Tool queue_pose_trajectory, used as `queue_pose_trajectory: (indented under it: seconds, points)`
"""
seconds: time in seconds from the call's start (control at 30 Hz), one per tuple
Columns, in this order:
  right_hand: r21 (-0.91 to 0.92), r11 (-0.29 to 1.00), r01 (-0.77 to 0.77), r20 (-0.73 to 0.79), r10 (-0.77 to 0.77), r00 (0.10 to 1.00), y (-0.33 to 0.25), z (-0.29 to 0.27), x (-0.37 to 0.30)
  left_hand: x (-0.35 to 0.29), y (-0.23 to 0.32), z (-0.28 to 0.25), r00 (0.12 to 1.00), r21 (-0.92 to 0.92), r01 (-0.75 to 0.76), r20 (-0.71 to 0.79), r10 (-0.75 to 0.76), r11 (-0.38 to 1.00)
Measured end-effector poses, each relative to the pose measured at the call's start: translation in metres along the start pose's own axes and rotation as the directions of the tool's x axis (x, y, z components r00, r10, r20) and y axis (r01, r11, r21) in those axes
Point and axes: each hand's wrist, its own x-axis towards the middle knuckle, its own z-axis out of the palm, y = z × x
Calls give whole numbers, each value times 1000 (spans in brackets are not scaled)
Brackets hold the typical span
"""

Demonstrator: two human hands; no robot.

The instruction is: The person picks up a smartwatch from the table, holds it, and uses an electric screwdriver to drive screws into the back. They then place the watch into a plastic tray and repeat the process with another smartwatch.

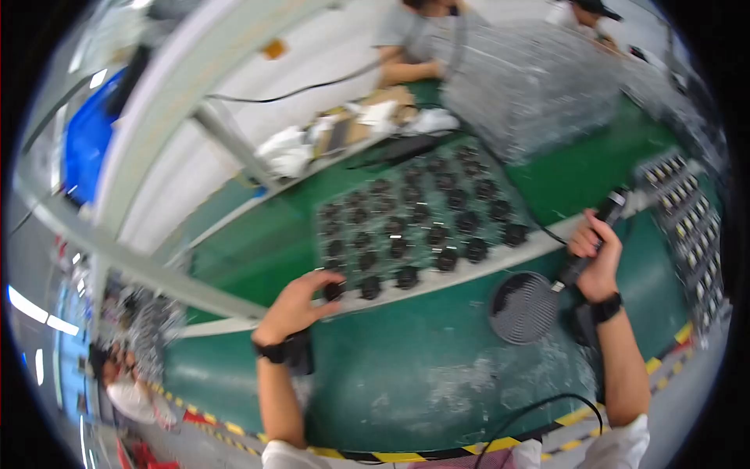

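Observation:
My left hand [299, 307] reaches the near left corner of a clear plastic tray [316, 227]. Its thumb and fingers close around a small round black part [333, 291] there. Rows of similar black parts [406, 277] sit in the tray. On the right, my right hand [598, 254] is wrapped around a black electric screwdriver [574, 270]. The tool slants, and its tip points down and left. Just left of that tip lies a round black dish with a ridged surface [523, 308] on the green bench. Blur hides fine details of the parts.
At the far right lies a grey tray of small shiny parts [691, 227]. Clear plastic packaging [539, 86] is stacked across the bench, near a co-worker [414, 47]. Papers and white scraps [344, 129] lie on a shelf. A pale frame post [148, 117] rises left.

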Motion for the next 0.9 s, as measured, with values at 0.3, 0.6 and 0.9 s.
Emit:
queue_pose_trajectory:
  seconds: [0.3,0.6,0.9]
  points:
    - [-36,999,-11,-1,11,1000,4,5,0,-15,15,-6,985,77,116,122,-124,990]
    - [-46,998,-31,101,35,994,0,-3,4,-17,20,-14,992,41,56,107,-60,998]
    - [-95,992,-84,81,92,992,1,-9,8,-25,-22,10,997,158,72,21,-77,985]
